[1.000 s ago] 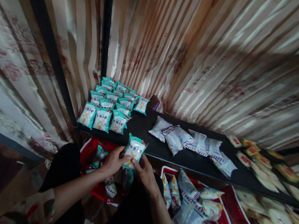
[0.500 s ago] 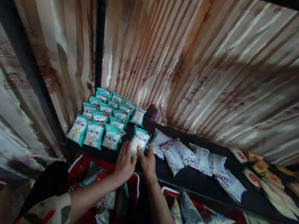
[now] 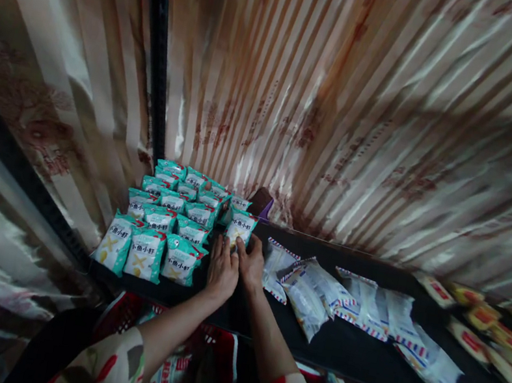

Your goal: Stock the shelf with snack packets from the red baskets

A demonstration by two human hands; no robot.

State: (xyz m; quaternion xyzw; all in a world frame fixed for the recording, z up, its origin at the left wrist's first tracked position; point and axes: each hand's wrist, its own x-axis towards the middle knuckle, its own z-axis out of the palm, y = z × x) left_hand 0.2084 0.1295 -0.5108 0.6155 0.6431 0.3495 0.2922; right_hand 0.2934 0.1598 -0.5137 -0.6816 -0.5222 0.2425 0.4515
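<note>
My left hand (image 3: 223,270) and my right hand (image 3: 251,262) meet at the lower part of a small teal-and-white snack bag (image 3: 240,223). The left fingers lie along its left and bottom side, and my right thumb presses on its front with the other fingers at its right edge. The bag stands upright, in front of another snack bag (image 3: 240,202) of the same kind that it partly covers. To the left, several matching snack bags (image 3: 144,254) stand in tight rows. The undersides of my fingers are hidden.
The bags stand on a black shelf (image 3: 287,354). Several clear-and-white striped packets (image 3: 310,293) lie to the right, with flat yellow-and-red packets (image 3: 482,316) beyond. Red baskets (image 3: 231,372) sit below the front edge. A dark post (image 3: 157,62) and pleated curtain (image 3: 303,94) stand behind.
Both hands have pushed the snack bag deeper into the shelf, up to the single bag behind it. The camera view has shifted, and the baskets sit lower in the picture.
</note>
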